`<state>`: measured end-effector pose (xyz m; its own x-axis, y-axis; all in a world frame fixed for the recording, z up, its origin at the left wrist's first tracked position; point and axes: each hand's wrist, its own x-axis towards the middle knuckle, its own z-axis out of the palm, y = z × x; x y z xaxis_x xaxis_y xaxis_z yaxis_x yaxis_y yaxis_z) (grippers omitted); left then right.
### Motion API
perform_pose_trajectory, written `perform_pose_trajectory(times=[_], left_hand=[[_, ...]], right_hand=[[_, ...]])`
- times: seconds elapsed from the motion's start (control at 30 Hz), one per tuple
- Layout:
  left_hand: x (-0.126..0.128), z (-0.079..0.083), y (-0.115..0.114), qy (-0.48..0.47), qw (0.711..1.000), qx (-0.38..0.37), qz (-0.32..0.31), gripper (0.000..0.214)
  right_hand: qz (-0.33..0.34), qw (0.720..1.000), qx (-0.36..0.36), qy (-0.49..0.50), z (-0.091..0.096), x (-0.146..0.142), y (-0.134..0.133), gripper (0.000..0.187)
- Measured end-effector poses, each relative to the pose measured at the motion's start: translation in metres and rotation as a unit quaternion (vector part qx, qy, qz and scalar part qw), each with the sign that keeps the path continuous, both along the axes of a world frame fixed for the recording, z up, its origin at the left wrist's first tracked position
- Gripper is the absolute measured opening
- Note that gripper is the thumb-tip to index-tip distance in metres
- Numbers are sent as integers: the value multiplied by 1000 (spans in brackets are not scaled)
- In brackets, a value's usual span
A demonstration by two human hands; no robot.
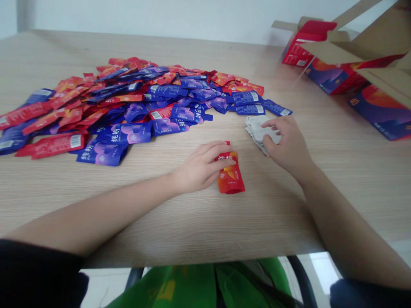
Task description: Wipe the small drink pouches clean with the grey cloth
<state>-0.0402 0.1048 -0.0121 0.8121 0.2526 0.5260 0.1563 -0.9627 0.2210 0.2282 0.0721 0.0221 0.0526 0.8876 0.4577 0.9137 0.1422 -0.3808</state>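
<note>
My left hand rests on the wooden table with its fingertips pressed on a red and orange sachet that lies flat in front of me. My right hand is curled round a crumpled white cloth just right of the sachet, the fingers and thumb gripping its edge. Behind both hands spreads a big loose pile of red and blue sachets, covering the left and middle of the table.
Open cardboard boxes, printed red and blue, stand at the far right corner. A white wall runs behind the table. Below the near edge show a green bag and a chair's dark frame.
</note>
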Motion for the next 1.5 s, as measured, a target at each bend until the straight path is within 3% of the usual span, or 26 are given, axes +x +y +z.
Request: perform_pose_trajectory(times=[0.13,0.33,0.5,0.73,1.0,1.23,1.4,1.5], left_hand=[[1,-1,1,51,999,-6,-7,36],[1,-1,0,101,994,-6,34,38],[1,0,-2,113,990,1,82,43],[3,7,-4,158,974,-22,163,53],[3,15,-12,213,941,38,259,53],[7,16,-32,252,925,65,277,53],[7,18,-37,238,928,64,280,54],[7,21,-45,230,927,71,286,59]], right_hand=[[-87,991,31,-94,-4,17,3,31],[-170,977,-49,-118,-22,32,11,53],[-168,971,-148,-85,-33,33,18,61],[-109,969,-164,-150,-34,23,14,82],[-116,960,-193,-164,-29,28,17,74],[-130,961,-150,-195,-31,27,14,65],[-65,963,-139,-221,-31,31,16,57],[-60,957,-146,-242,-29,33,18,55]])
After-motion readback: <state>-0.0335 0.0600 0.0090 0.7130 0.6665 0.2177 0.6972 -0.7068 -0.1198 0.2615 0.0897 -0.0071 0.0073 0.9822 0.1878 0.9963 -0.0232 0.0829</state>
